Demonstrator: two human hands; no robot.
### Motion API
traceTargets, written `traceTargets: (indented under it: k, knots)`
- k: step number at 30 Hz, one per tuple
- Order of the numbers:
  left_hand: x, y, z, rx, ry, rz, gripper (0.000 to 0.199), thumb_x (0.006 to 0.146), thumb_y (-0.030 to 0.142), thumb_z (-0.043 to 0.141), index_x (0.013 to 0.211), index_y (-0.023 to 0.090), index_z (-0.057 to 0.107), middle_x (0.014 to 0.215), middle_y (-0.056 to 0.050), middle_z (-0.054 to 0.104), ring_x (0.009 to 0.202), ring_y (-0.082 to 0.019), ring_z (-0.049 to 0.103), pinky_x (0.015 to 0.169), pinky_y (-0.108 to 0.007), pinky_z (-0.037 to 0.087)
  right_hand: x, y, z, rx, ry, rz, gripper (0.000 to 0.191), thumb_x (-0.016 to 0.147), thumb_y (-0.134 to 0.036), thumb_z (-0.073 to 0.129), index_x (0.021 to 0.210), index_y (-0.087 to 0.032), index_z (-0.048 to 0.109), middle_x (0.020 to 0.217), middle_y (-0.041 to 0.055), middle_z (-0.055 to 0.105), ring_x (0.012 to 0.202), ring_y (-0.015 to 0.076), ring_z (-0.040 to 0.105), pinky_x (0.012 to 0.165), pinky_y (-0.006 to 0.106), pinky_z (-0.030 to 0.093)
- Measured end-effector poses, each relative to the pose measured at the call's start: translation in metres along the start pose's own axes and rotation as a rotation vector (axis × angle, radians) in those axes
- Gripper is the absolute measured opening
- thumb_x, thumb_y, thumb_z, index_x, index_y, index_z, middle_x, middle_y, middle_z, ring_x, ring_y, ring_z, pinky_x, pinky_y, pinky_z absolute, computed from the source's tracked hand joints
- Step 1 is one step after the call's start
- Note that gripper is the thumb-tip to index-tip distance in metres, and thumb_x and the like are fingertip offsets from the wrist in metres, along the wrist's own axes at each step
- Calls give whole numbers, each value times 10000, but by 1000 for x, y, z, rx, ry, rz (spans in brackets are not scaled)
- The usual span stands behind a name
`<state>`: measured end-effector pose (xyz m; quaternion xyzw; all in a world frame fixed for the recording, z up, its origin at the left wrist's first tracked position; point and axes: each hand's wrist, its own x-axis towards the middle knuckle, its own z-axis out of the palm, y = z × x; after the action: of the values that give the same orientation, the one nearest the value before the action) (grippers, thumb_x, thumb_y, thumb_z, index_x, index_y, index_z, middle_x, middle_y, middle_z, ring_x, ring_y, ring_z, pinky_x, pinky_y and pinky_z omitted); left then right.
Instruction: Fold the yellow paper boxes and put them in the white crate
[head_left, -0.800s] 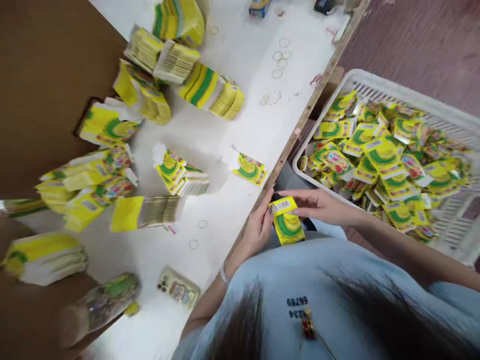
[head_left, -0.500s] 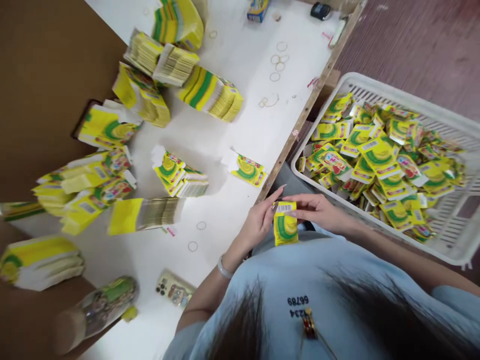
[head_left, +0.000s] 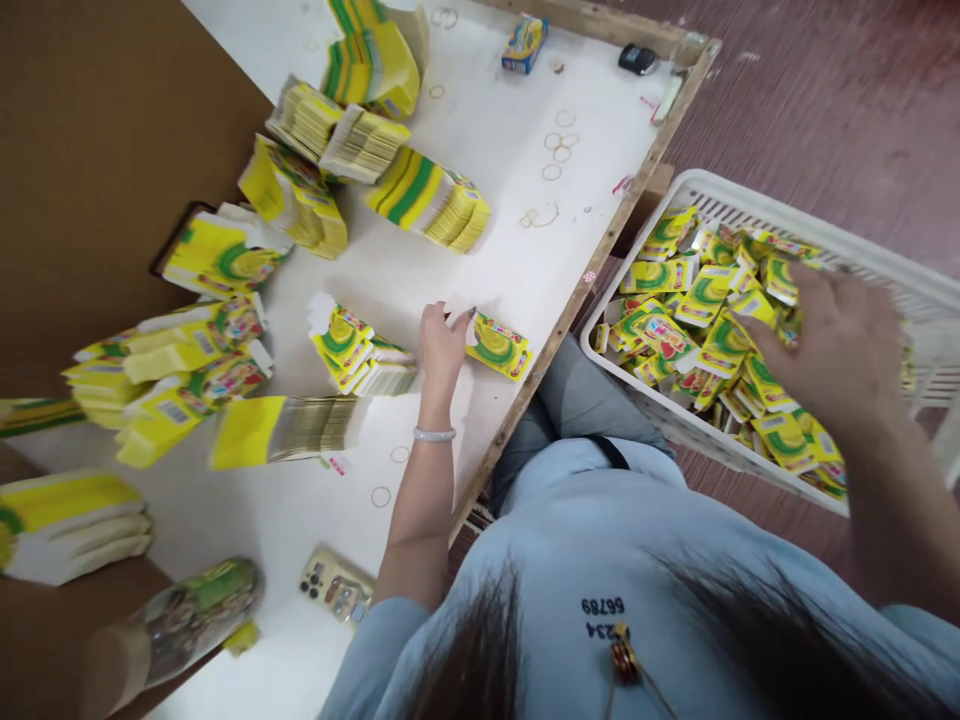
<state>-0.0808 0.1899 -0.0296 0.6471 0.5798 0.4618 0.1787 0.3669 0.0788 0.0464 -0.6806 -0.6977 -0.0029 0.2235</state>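
One left hand [head_left: 441, 345] at yellow carton [head_left: 499, 347], grip unclear; right hand [head_left: 844, 345] spread above crate [head_left: 885, 264].

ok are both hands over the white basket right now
No, only the right hand is over the white basket; the left hand is at a yellow carton on the white table.

Over there, a carton [head_left: 498, 348] is lying on the table [head_left: 510, 270] just right of the left fingers [head_left: 433, 320]; stacked cartons [head_left: 343, 345] are sitting to their left, a small box [head_left: 524, 45] well beyond, a phone [head_left: 337, 585] behind. Beneath the right fingers [head_left: 816, 292], a basket [head_left: 926, 292] is holding packs [head_left: 660, 338].
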Motion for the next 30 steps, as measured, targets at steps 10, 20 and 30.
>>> traceTargets:
  k: [10,20,30]
  knots:
    - [-52,142,-27,76,151,225,420,1081,403,480,721,192,522,583,61,412,493,-84,367,518,-278,268,22,-194,106,778,161,-505,532,1033,-452,542,1515,-248,443,1157,135,694,1043,303,680,898,492,603]
    - [-93,143,-5,-302,-39,45,392,1082,484,433,1162,224,714,988,-55,705,892,-163,661,797,-299,523,14,-191,98,818,294,-505,220,1087,-236,417,1232,-242,583,966,47,774,728,163,716,667,257,546]
    - [-93,143,-4,-368,141,-173,503,1060,574,410,1173,214,742,1113,-89,725,1009,-198,678,922,-340,554,-5,-194,107,814,-72,-386,372,1018,-522,519,1241,-234,598,1026,110,755,899,257,740,790,358,595]
